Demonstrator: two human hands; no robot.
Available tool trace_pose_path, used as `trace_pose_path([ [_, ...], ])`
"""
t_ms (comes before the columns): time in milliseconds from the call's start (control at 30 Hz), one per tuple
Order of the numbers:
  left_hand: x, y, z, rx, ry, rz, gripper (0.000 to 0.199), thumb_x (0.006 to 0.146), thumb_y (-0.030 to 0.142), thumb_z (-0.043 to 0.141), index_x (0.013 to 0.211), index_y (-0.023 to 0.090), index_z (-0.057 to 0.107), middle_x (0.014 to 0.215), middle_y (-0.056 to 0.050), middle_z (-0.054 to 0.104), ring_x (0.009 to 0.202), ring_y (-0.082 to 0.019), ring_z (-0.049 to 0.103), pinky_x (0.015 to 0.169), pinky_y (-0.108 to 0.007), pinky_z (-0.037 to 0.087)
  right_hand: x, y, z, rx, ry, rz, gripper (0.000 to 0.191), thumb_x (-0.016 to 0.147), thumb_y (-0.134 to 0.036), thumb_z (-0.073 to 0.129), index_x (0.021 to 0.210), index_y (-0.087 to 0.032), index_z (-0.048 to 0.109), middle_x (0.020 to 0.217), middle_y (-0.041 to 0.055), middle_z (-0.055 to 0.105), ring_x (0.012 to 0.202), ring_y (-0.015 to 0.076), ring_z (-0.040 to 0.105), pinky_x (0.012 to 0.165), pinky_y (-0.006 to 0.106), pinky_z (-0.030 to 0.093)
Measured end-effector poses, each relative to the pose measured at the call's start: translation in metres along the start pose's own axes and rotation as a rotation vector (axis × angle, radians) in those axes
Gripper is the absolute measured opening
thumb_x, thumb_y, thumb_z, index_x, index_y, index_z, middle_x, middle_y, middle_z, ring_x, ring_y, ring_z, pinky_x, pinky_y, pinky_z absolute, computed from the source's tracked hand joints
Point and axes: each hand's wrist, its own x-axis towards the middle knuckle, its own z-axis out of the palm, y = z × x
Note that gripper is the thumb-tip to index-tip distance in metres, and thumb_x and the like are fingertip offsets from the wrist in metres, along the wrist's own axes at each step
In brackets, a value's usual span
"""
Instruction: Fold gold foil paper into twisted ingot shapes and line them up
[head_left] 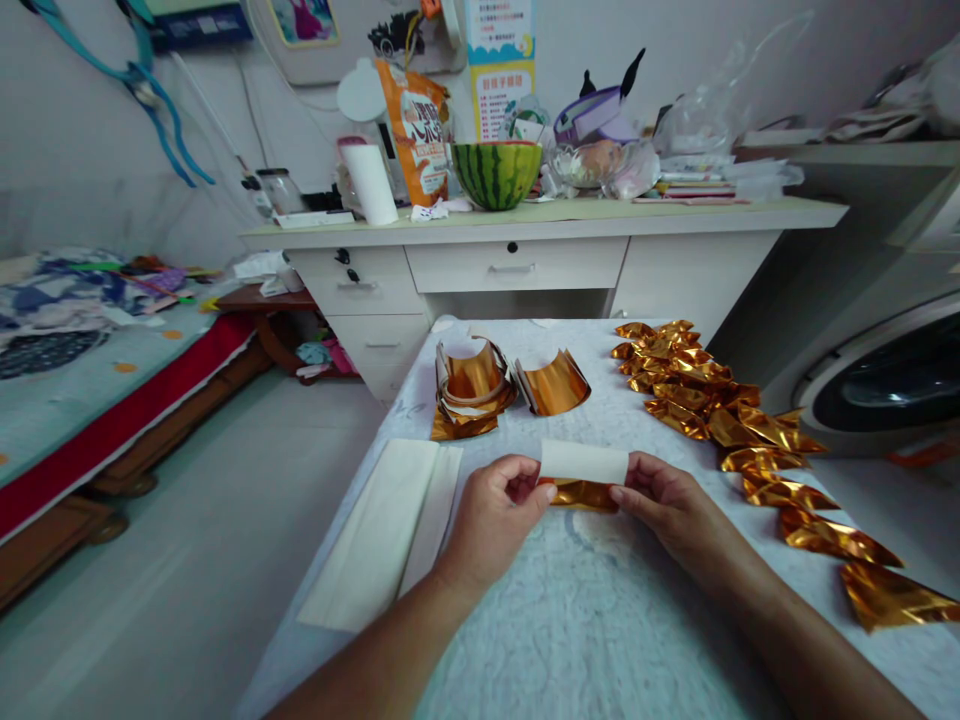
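Observation:
Between my two hands is a small sheet (583, 462), white on its upper part, with a shiny gold strip along its lower edge. My left hand (504, 510) pinches its left end, thumb on the gold strip. The right end is pinched by my right hand (671, 505) in the same way. Beyond the hands lie a curled stack of gold sheets (472, 385) and a smaller curved gold stack (555, 385). Flat white paper strips (382, 530) lie to the left. Several twisted gold foil pieces (682, 380) run down the table's right side.
The table (570, 640) has a pale patterned cloth. Behind it stands a white desk (517, 222) with a halved watermelon (496, 175), an orange pouch (416, 135) and a white roll (369, 185). A bed (150, 380) is at left, a front-loading washer (885, 350) at right.

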Motion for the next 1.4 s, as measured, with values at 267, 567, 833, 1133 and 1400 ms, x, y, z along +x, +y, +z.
trace_pose_path([
  [267,-0.005,0.004,0.000,0.119,0.050,0.133,0.005,0.077,0.019,0.061,0.073,0.016,0.063,0.067,0.001,0.058,0.065,-0.013,0.052,0.064,-0.022,0.041,0.001,0.007,-0.002,0.007,-0.032,0.013,0.038,0.070,-0.053,0.073,0.080,-0.018,0.062,0.074,0.0020,0.068,0.072,0.0183,0.062,0.069,0.031,0.049],
  [567,-0.006,0.002,-0.002,0.127,0.049,0.163,0.009,0.082,0.021,0.059,0.075,0.016,0.064,0.069,0.001,0.057,0.067,-0.012,0.052,0.063,-0.022,0.041,-0.004,-0.004,0.000,0.134,-0.077,0.000,0.038,0.070,-0.049,0.076,0.088,-0.021,0.057,0.083,0.0030,0.067,0.078,0.0187,0.064,0.073,0.030,0.051],
  [833,-0.007,0.002,-0.001,0.184,0.060,0.245,0.006,0.081,0.014,0.060,0.079,0.017,0.064,0.071,0.001,0.060,0.066,-0.012,0.055,0.064,-0.021,0.043,-0.006,0.004,-0.003,0.067,-0.083,-0.048,0.037,0.076,-0.039,0.074,0.102,-0.023,0.055,0.091,0.0021,0.062,0.083,0.0180,0.059,0.071,0.028,0.048],
  [1133,-0.013,0.004,-0.001,0.291,0.022,0.404,0.008,0.080,0.011,0.063,0.079,0.019,0.063,0.074,0.000,0.063,0.070,-0.013,0.060,0.067,-0.023,0.047,-0.006,0.008,-0.007,-0.410,-0.077,-0.232,0.013,0.085,-0.031,0.060,0.079,-0.021,0.066,0.079,0.0025,0.060,0.078,0.0194,0.055,0.072,0.030,0.044],
  [1400,-0.013,0.007,0.001,0.315,0.065,0.685,0.009,0.082,0.008,0.061,0.079,0.017,0.061,0.072,-0.002,0.065,0.068,-0.015,0.060,0.064,-0.025,0.048,-0.006,0.010,-0.006,-0.454,-0.073,-0.291,0.007,0.085,-0.026,0.060,0.084,-0.022,0.066,0.086,0.0042,0.063,0.085,0.0205,0.057,0.078,0.033,0.044],
])
